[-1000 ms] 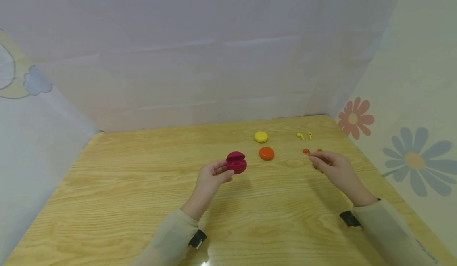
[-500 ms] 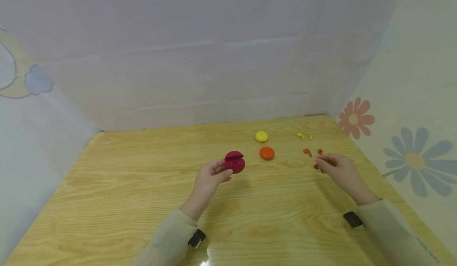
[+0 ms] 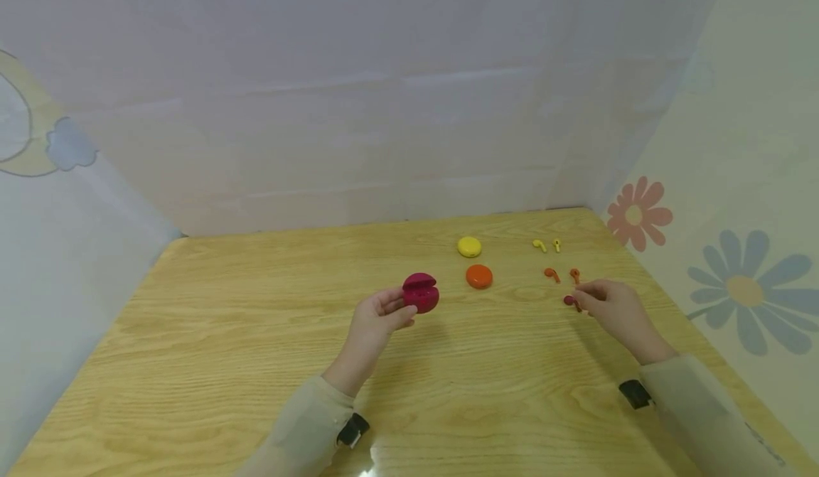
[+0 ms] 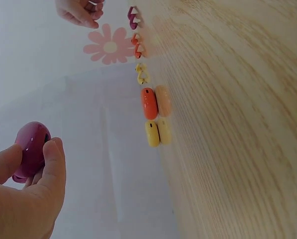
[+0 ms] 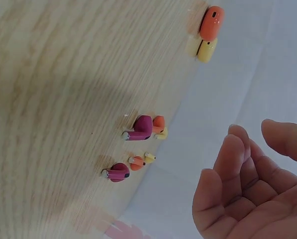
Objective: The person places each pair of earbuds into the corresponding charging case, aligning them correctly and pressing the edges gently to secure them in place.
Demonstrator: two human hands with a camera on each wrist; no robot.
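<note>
Right wrist view: a gap parts fingers point(image 5: 230, 159) from magenta earbuds point(image 5: 144, 126).

open magenta case point(image 3: 421, 295) in left hand point(image 3: 377, 317); two magenta earbuds point(image 5: 143, 127) on table point(image 3: 224, 320)

There's your bare left hand point(image 3: 376, 315), thumb point(image 3: 403, 315) and fingers point(image 3: 389, 296) pinched in a raised grip, while your bare right hand point(image 3: 613, 311) curves loosely, thumb parted, both cream-sleeved forearms point(image 3: 301, 420) stretched forward!
</note>
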